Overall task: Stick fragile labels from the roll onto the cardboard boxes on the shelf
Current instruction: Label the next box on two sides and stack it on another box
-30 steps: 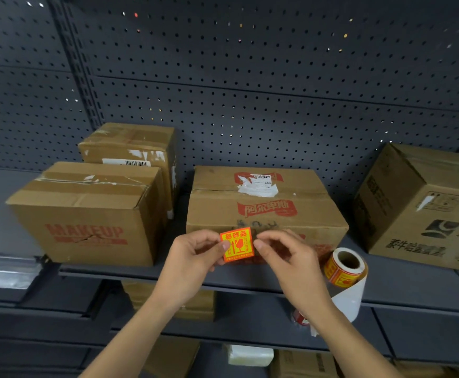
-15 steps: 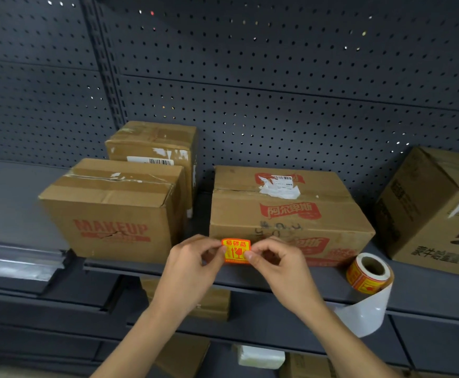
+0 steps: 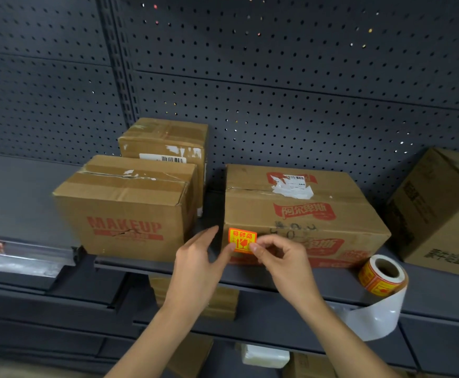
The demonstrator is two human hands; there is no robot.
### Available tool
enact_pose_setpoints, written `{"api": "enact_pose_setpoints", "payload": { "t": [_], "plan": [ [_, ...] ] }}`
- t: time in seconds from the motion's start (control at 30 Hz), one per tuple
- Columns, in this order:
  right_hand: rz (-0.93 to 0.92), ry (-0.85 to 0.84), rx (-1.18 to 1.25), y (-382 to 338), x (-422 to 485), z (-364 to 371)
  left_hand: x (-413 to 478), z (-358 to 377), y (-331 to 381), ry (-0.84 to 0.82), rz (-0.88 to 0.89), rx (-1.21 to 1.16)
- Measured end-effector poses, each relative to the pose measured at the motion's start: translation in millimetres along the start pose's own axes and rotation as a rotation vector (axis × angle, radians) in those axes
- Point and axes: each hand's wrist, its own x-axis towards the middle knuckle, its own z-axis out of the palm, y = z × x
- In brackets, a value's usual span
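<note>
Cardboard, brown and taped: MAKEUP box (image 3: pixel 124 214) at 9 o'clock of the frame, with a smaller box (image 3: pixel 165 143) behind it at 11. The left hand (image 3: pixel 195 268) is just right of that, fingers straight and spread, thumb tip touching the lower-left edge of the fragile label (image 3: pixel 242 240). The label is orange-yellow and sits on the front face of the middle box (image 3: pixel 304 211), at that face's 9 o'clock end; its upper part appears to lie flat. The right hand (image 3: pixel 283 263), fingers curled, pinches the label's 4 o'clock corner. The label roll (image 3: pixel 381 276) lies on the shelf (image 3: pixel 277 281) at 3 o'clock of the hands, its white liner tail (image 3: pixel 373 320) hanging over the edge. A fourth box (image 3: pixel 438 214) is at 2 o'clock. Judgement: the label is thin, light, limp and tacky-backed. Hold it by the corners only and smooth from the stuck edge outward, or it will crease. The box face looks stiff enough to press against.
</note>
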Motion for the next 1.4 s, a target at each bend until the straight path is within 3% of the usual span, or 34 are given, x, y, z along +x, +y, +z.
{"api": "enact_pose_setpoints", "payload": {
  "t": [0.37, 0.7, 1.0, 1.17, 1.4],
  "plan": [
    [-0.011, 0.065, -0.064, 8.7, 2.0, 5.7, 10.5, 19.1, -11.2, -0.05, -0.075, -0.222],
    [-0.014, 0.121, -0.122, 6.9, 1.9, 9.0, 16.6, 28.5, -17.8, 0.0, -0.091, -0.198],
    [-0.153, 0.177, -0.436, 10.3, 1.7, 8.9, 20.1, 30.1, -19.3, -0.008, -0.079, -0.193],
    [-0.102, 0.165, -0.488, 10.6, 4.6, 0.6, 21.3, 29.1, -19.4, -0.021, -0.062, -0.197],
    [-0.414, 0.256, -0.649, -6.0, 12.8, -13.6, 26.9, 21.5, -11.9, -0.026, 0.087, -0.234]
  ]
}}
